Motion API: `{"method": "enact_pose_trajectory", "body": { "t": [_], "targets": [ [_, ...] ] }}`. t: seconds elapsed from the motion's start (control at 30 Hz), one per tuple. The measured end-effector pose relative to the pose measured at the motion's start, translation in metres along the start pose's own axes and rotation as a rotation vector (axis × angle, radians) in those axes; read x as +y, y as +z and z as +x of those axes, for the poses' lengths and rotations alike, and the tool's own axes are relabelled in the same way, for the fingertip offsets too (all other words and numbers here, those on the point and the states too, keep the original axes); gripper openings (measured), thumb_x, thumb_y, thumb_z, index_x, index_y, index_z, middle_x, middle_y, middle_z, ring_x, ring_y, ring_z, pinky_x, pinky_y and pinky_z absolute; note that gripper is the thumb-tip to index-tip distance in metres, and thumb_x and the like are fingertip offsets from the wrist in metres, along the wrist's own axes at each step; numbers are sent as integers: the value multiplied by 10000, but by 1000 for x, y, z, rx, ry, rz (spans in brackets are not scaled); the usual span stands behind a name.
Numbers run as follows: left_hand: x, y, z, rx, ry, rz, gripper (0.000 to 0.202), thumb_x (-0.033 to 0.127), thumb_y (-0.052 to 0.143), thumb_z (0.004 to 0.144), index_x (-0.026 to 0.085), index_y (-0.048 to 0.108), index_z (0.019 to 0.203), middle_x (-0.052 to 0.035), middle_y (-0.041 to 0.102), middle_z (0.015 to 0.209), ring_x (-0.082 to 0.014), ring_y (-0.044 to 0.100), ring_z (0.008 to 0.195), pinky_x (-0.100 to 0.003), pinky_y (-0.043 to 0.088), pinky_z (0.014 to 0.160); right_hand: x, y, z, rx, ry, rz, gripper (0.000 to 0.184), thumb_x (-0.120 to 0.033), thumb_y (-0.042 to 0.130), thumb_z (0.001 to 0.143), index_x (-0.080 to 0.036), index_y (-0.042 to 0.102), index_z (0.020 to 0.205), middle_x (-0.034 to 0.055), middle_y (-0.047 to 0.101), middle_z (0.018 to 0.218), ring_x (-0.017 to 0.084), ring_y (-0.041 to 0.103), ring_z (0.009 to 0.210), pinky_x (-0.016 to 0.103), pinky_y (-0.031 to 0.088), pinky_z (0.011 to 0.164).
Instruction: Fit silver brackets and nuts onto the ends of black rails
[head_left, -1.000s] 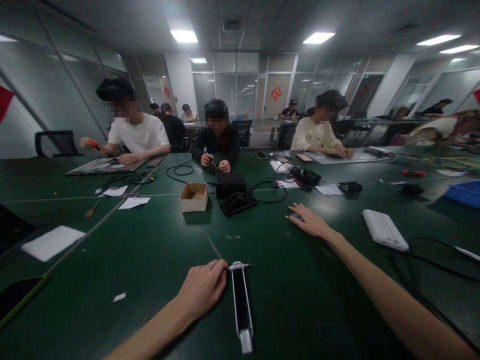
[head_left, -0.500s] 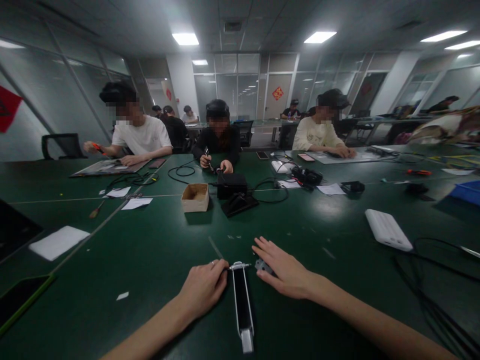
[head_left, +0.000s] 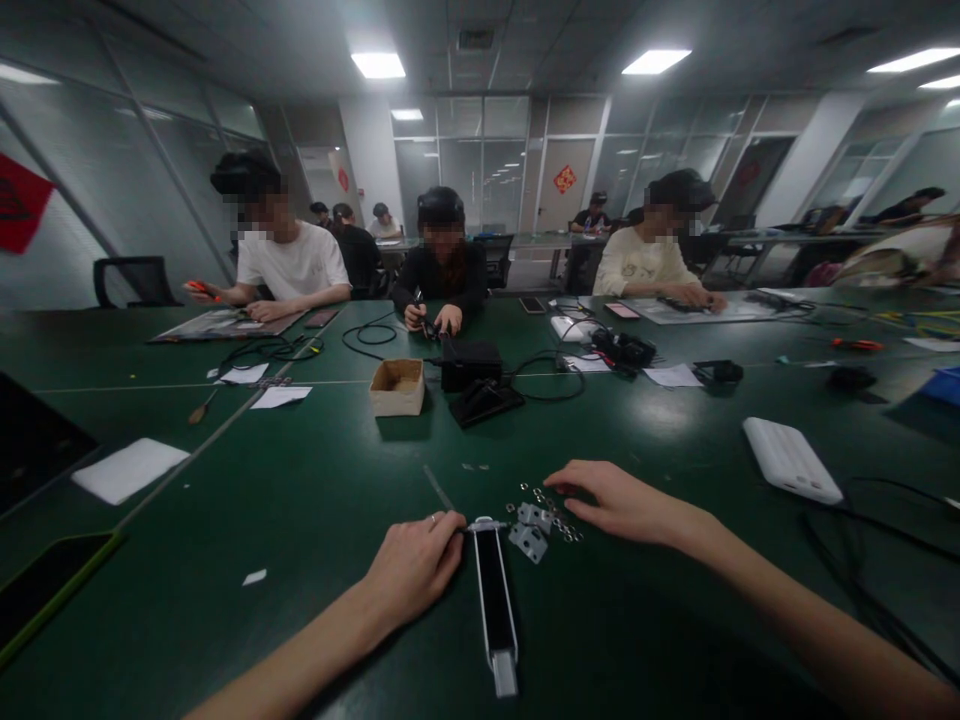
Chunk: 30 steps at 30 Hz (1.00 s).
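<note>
A long black bar with silver end caps (head_left: pixel 496 605) lies lengthwise on the green table (head_left: pixel 300 520) in front of me. My left hand (head_left: pixel 415 562) rests curled beside the bar's far end, fingertips touching it. Two small silver metal brackets (head_left: pixel 530 530) and several tiny screws or washers (head_left: pixel 561 528) are scattered just right of that end. My right hand (head_left: pixel 619 502) lies flat with fingers stretched out over the table, its fingertips at the edge of the small parts.
A cardboard box (head_left: pixel 397 386), a black device with cables (head_left: pixel 471 364) and a black stand (head_left: pixel 485 400) sit further out. A white power bank (head_left: pixel 791 459) and cables lie right. White paper (head_left: pixel 130 469) lies left. Three people work across the table.
My right hand came back from the far right to the bar's end, then slid right, leaving brackets and small parts lying on the table. My left hand stayed put.
</note>
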<state>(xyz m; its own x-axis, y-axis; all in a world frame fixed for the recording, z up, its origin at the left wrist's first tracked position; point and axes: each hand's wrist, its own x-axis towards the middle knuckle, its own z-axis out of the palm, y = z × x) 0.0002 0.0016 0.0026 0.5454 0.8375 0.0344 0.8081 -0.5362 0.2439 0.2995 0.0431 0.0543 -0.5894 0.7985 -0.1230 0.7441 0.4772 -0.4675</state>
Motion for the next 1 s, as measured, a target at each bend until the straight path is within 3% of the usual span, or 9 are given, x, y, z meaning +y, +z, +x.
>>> {"method": "enact_pose_trajectory", "body": {
  "t": [0.17, 0.3, 0.53, 0.73, 0.87, 1.0],
  "targets": [
    [0, -1, 1, 3, 2, -5, 224, 243, 329, 966, 214, 503, 1104, -41, 650, 945, -185, 641, 781, -302, 500, 714, -5, 14, 6, 22, -34, -16, 370, -269, 443, 924, -234, 543, 1279, 84, 529, 1206, 218, 527, 1071, 400, 450, 923],
    [-1, -1, 1, 2, 17, 7, 231, 228, 332, 962, 215, 510, 1109, -43, 652, 963, -184, 643, 803, -294, 503, 725, -8, 19, 14, 20, -77, -72, 357, -250, 412, 941, -189, 570, 1256, 106, 512, 1229, 218, 517, 1079, 387, 458, 925],
    [0, -2, 2, -9, 24, 1, 246, 229, 316, 962, 199, 517, 1101, -55, 647, 965, -191, 640, 803, -308, 511, 724, 1, 16, 20, -23, -57, -155, 275, -259, 442, 933, -166, 665, 1065, 87, 590, 1047, 199, 563, 927, 379, 493, 828],
    [0, -3, 3, -6, 21, -14, 259, 221, 315, 957, 196, 509, 1126, -57, 648, 965, -190, 639, 800, -314, 514, 732, 1, 16, 18, -15, -97, -170, 311, -307, 418, 948, -204, 627, 1154, 85, 559, 1132, 207, 557, 976, 382, 487, 829],
    [-1, -3, 3, -12, 26, -22, 256, 220, 315, 960, 197, 504, 1130, -56, 645, 974, -188, 637, 798, -312, 512, 726, -4, 14, 18, -48, -83, -181, 287, -287, 436, 934, -213, 657, 1103, 82, 573, 1128, 218, 560, 991, 393, 485, 839],
    [-3, -2, 3, -20, 24, -15, 245, 217, 320, 961, 202, 501, 1125, -55, 643, 969, -185, 636, 799, -301, 507, 724, -9, 12, 16, -22, -81, -154, 313, -256, 422, 933, -202, 620, 1170, 87, 577, 1148, 214, 552, 1010, 377, 485, 850]
  ]
}}
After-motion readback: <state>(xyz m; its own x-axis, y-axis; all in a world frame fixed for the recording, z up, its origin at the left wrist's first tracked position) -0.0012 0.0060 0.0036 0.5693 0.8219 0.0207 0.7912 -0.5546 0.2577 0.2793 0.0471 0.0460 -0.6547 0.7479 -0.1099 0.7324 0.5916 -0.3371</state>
